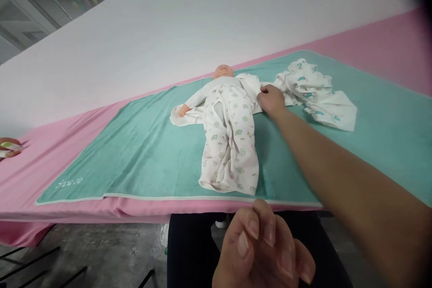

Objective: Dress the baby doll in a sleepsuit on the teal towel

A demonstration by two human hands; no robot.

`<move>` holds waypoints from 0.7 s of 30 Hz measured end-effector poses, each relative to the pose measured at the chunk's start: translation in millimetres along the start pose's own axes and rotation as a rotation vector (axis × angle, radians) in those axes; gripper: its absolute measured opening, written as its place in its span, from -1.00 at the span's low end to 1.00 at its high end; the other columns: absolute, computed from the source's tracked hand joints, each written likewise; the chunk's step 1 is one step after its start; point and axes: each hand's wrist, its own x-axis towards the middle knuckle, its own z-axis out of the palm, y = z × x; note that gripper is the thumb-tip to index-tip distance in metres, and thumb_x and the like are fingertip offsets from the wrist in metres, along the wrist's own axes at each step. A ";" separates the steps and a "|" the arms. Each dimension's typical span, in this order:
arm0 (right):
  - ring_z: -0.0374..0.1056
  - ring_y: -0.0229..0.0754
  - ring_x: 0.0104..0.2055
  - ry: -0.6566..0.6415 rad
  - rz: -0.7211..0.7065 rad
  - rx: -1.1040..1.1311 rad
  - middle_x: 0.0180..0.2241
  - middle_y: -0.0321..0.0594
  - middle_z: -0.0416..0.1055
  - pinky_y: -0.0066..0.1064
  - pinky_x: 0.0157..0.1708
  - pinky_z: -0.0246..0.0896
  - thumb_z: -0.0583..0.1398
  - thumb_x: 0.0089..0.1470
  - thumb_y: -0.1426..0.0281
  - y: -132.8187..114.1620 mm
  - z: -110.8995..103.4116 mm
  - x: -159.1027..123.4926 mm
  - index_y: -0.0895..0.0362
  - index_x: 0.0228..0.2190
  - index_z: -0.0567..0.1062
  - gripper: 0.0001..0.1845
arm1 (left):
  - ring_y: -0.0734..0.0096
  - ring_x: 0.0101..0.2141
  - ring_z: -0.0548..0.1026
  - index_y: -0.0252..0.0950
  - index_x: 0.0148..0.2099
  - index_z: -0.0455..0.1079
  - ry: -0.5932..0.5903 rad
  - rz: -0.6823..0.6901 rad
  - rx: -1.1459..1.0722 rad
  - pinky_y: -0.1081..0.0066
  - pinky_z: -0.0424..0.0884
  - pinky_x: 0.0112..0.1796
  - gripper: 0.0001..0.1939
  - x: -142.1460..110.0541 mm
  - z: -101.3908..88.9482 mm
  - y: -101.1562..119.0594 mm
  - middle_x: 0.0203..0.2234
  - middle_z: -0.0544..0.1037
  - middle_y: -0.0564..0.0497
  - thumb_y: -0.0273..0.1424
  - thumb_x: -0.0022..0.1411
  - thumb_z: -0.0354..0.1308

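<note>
Right hand (272, 101) pinches the white sleeve (257, 108) beside the doll (223, 71) — left hand (265, 249) loosely curled, half open, empty.

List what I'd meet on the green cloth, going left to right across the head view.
White lettering, doll's hand, doll's head, right hand, crumpled white cloth.

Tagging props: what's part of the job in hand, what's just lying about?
Likely in the job:
- doll
- leaf-print sleepsuit on it, right hand beside its upper part
- teal blanket underneath

Probably just lying about:
- crumpled blue-print cloth
- pink cover, as backdrop
</note>
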 end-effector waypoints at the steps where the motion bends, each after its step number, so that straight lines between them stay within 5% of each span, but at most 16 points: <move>1: 0.23 -0.07 -0.28 0.006 -0.005 -0.004 -0.35 -0.21 0.39 -0.23 -0.23 0.12 0.04 -0.21 0.43 0.7 0.5 0.5 0.07 -0.46 0.37 -0.83 | 0.64 -0.57 0.21 -0.25 -0.39 0.40 0.010 0.005 -0.009 0.51 0.29 -0.49 -0.90 -1.4 -2.1 -1.1 -0.49 0.18 0.09 -0.34 0.12 0.13; 14: 0.22 -0.08 -0.29 0.005 0.001 -0.011 -0.38 -0.24 0.39 -0.25 -0.24 0.13 0.02 -0.22 0.43 -0.7 -0.5 -0.6 0.06 -0.50 0.34 -0.86 | 0.70 -0.59 0.21 -0.29 -0.41 0.38 0.175 -0.017 0.015 0.58 0.25 -0.53 -0.92 -2.9 -6.5 0.2 -0.45 0.25 0.10 -0.43 0.13 0.14; 21: 0.23 -0.09 -0.29 0.014 -0.003 -0.006 -0.36 -0.23 0.39 -0.25 -0.25 0.12 0.02 -0.21 0.43 -0.1 0.0 -0.2 0.06 -0.48 0.35 -0.84 | 0.68 -0.58 0.27 -0.34 -0.44 0.33 0.173 -0.014 0.044 0.60 0.25 -0.57 -0.90 -4.6 -5.0 0.2 -0.42 0.30 0.07 -0.48 0.13 0.10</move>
